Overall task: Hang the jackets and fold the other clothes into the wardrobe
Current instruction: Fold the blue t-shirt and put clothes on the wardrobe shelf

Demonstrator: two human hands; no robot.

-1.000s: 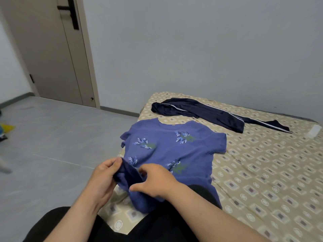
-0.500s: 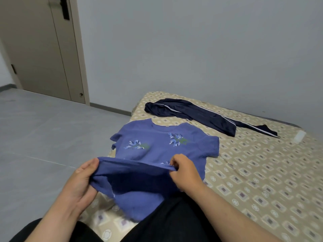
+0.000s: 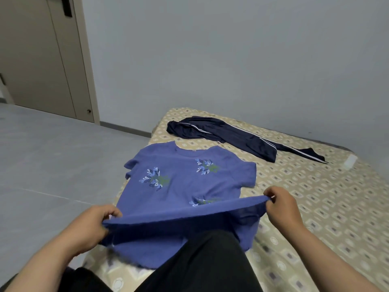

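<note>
The fingers [image 3: 113, 212] of the left hand [image 3: 90, 226] and the fingers [image 3: 272, 192] of the right hand [image 3: 284, 207] are each clamped on the bottom hem of a blue shirt [image 3: 185, 182], one hand at each end. They hold the hem lifted in a straight, taut line between them. The largest thing in view is a bed [image 3: 315, 218] with a beige patterned cover, set against a plain grey wall. The shirt lies face up on the bed's near corner, its collar pointing away from the person and its leaf prints showing. A second ago both hands were close together, bunching the hem near its left end. They have since slid well apart, so the hem is now spread to its full width. That suggests the shirt is ready for its first fold, probably the hem carried up toward the collar, though no fold is made yet. The rest of the shirt lies flat just beyond the fingers, and its lower edge drapes over the person's dark lap [image 3: 206, 260]. Further back on the bed, apart from the shirt, lie navy trousers [image 3: 231, 137] with white side stripes, untouched. No wardrobe is in view.
</note>
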